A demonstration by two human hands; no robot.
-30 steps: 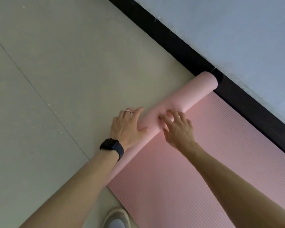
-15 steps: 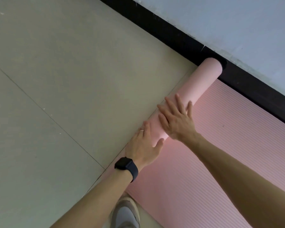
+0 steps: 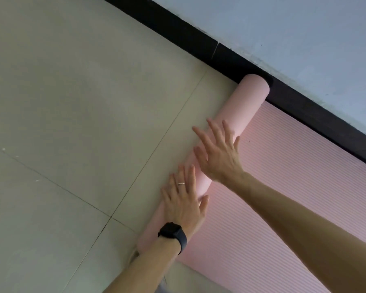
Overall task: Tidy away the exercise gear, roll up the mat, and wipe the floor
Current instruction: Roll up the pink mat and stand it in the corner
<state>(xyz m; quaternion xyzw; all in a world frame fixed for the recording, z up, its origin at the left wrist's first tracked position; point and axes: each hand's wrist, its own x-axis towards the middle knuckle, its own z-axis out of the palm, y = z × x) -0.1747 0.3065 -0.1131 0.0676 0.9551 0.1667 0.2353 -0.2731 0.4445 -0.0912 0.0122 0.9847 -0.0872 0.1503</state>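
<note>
A pink exercise mat lies partly rolled on the tiled floor. Its rolled part (image 3: 243, 111) runs diagonally from the lower left up to the black skirting, and its flat ribbed part (image 3: 283, 187) spreads to the right. My left hand (image 3: 184, 201), with a ring and a black watch on the wrist, lies flat on the lower stretch of the roll with fingers spread. My right hand (image 3: 219, 154) presses palm-down on the roll's middle, fingers splayed and reaching over the roll's far side.
A black skirting board (image 3: 199, 42) runs along the foot of a pale wall (image 3: 294, 34) at the top right; the roll's far end touches it. Beige floor tiles (image 3: 72, 102) with thin joints fill the left half.
Both hands went from gripping with curled fingers to flat, open palms on the roll. The view shifted, and the roll's far end still sits at the skirting.
</note>
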